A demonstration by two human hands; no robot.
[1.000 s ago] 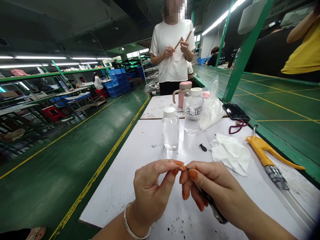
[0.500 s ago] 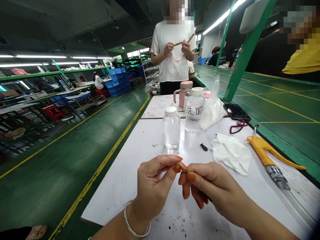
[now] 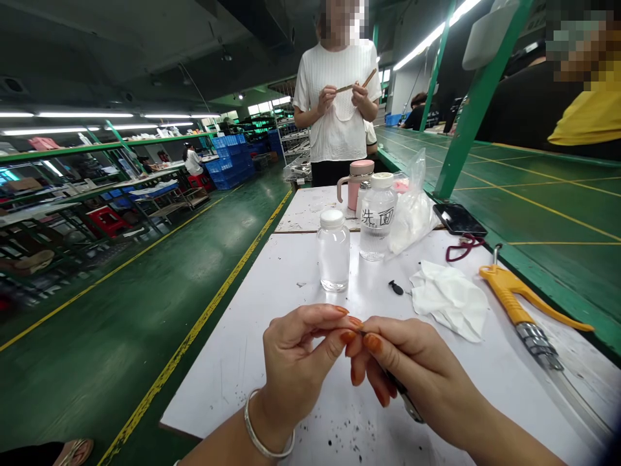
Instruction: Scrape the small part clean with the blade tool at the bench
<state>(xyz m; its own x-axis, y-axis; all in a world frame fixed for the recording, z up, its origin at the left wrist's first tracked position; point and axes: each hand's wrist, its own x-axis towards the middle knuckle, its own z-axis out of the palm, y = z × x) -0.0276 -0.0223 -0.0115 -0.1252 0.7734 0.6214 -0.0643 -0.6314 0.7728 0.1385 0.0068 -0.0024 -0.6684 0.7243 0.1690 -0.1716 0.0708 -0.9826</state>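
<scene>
My left hand (image 3: 295, 369), with a silver bangle at the wrist, is closed in a pinch of thumb and fingers. Whatever lies between its fingertips is too small to make out. My right hand (image 3: 417, 362) meets it fingertip to fingertip, closed around a slim dark tool (image 3: 410, 406) whose shiny lower end shows under the palm. A thin dark tip shows at the right thumb and forefinger; the tool's exact kind is hidden. Orange stains colour the fingertips of both hands. Beyond them stands a clear capped bottle (image 3: 334, 252) of liquid.
On the white table (image 3: 233, 330) are a ribbed bottle (image 3: 376, 220), a plastic bag (image 3: 412, 223), a crumpled white cloth (image 3: 451, 301), a small black piece (image 3: 396, 287) and a yellow air gun (image 3: 509, 298). A phone (image 3: 460, 219) lies at right. A person (image 3: 337, 103) stands opposite, holding a thin strip.
My right hand has turned slightly, so more of the tool's shiny end shows below the palm. My left fingers have shifted a little at the pinch.
</scene>
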